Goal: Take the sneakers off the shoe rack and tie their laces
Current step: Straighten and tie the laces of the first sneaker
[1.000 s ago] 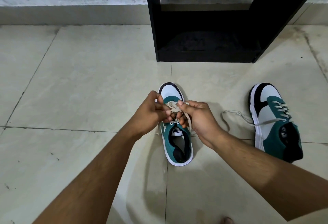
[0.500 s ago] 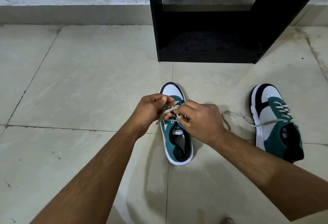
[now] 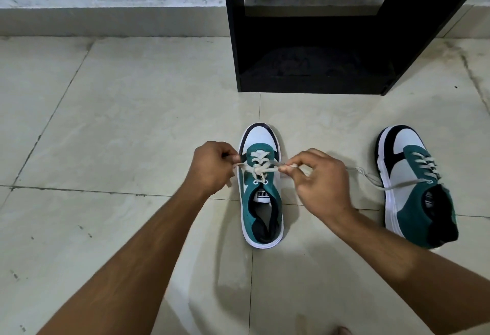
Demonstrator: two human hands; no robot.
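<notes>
Two teal-and-white sneakers sit on the tiled floor (image 3: 132, 122) in front of the black shoe rack (image 3: 305, 43), both already off its shelves, and you are working on the nearer sneaker (image 3: 261, 202), which lies between your forearms with its toe toward the rack. Your left hand (image 3: 212, 169) is clenched on one end of the cream lace (image 3: 261, 169), and your right hand (image 3: 318, 178) pinches the other end between thumb and fingertips; the two ends run out sideways from a crossing over the upper eyelets. By the look of it you are drawing the knot tight, though whether this is the first crossing or a finished bow cannot be told from here. If only the first crossing is set, the next move calls for forming loops while holding tension so the knot does not slacken. One shoe remains: the second sneaker (image 3: 413, 189) lies well apart on your right, tilted onto its side, its loose lace (image 3: 371, 179) trailing across the floor toward your right hand, still untied.
</notes>
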